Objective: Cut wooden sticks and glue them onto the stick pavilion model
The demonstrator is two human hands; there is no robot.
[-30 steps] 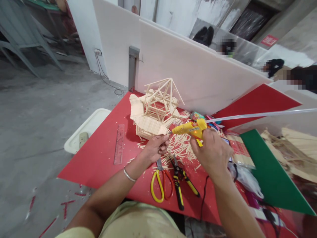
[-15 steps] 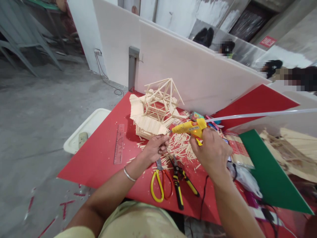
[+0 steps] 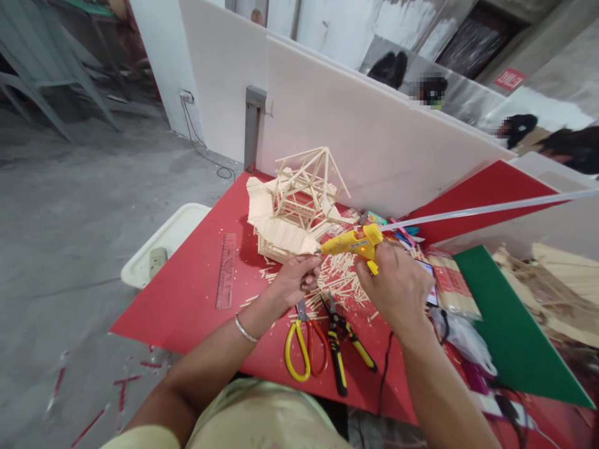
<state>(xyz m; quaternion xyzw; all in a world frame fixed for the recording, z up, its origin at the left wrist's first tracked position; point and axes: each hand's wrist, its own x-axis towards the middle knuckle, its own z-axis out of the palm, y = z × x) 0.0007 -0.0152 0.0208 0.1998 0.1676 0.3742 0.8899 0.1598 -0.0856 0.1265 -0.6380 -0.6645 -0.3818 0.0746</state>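
In my right hand [image 3: 397, 280] is a yellow hot glue gun [image 3: 349, 242], gripped by its handle, with a long clear glue stick [image 3: 472, 213] running out of its back. Its nozzle points left and reaches the fingertips of my left hand [image 3: 299, 277]. Those fingers are pinched together at the right edge of a slatted roof panel on a model [image 3: 299, 209] built from thin wooden sticks; whatever they hold is too small to make out. Scissors [image 3: 304, 349] with one yellow and one red handle and black-yellow pliers [image 3: 344, 343] lie below my hands.
Loose short sticks [image 3: 341, 274] are scattered on the red tabletop [image 3: 187, 305]. A clear ruler [image 3: 226, 271] lies left. At right are bundled sticks [image 3: 452, 284], a plastic bag [image 3: 465, 343] and a green board [image 3: 519, 330]. A white partition [image 3: 355, 131] stands behind.
My right hand has moved the glue gun slightly left, bringing its nozzle closer to my left fingertips. The rear of the glue stick swings up a little. My left hand stays nearly still.
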